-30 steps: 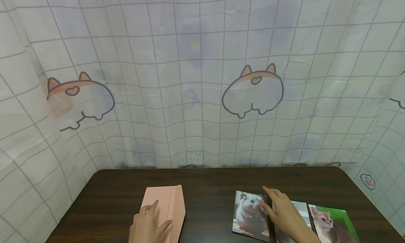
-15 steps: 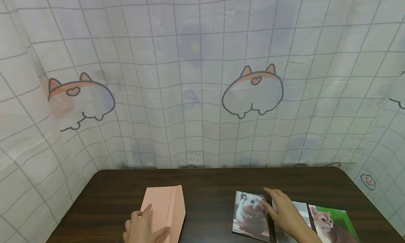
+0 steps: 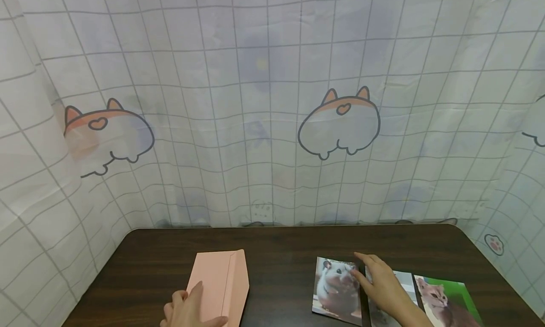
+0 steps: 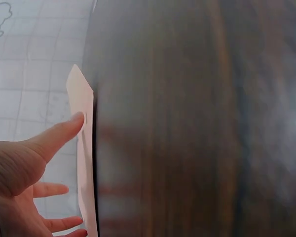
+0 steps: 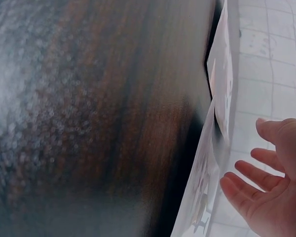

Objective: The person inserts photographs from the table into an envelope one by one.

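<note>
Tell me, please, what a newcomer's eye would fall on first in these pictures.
Probably the cartoon animal rump right of centre on the gridded curtain. Below, on the dark table, the pink paper packet lies left, with the left hand over its edge, and the hamster picture lies by the right hand.

High head, low wrist views, shared table (image 3: 281,256)

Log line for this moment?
left hand: at envelope, fingers spread | right hand: over middle card, holding nothing | hamster card: on table
</note>
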The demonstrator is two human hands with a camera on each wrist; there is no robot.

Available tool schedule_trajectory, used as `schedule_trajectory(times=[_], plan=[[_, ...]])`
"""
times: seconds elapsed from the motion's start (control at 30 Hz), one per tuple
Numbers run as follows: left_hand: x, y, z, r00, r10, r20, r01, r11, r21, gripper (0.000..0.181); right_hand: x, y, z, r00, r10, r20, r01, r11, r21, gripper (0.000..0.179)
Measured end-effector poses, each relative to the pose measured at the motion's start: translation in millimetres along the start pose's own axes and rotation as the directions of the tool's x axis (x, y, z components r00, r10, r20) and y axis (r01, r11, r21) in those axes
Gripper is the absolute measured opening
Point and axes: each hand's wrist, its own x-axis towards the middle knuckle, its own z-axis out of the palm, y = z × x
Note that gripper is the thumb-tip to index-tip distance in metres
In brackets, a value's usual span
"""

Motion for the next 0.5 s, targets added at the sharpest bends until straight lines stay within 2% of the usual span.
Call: schedule_trajectory(times=[0.1,0.33,0.43,0.5], plan=[[1.2,-2.6,0.7,1.0,0.009,0.013,-0.009,1.0,0.022,0.12,0.7,0.4,0.5,1.0,-0.003,-0.001,0.003,1.0,0.006,0.052],[-1.4,-9.3,3.8,1.0,0.024,-0.008,-0.023,0.997,0.075,0.12,1.2,0.6,2.5,1.0,-0.016,-0.024,0.016,1.0,0.012,0.05],[-4.6,-11.9,7.0,0.999,0.007,-0.049,-0.002,0.996,0.093,0.125,1.7,2.0,3.4,0.999,-0.026,-0.038,0.027,1.0,0.013,0.048],[-7.6,-11.7,10.7,0.994,-0.009,-0.106,0.019,0.995,0.094,0.128,2.8,3.2,3.6,0.999,-0.03,-0.039,0.031,0.999,0.019,0.048]])
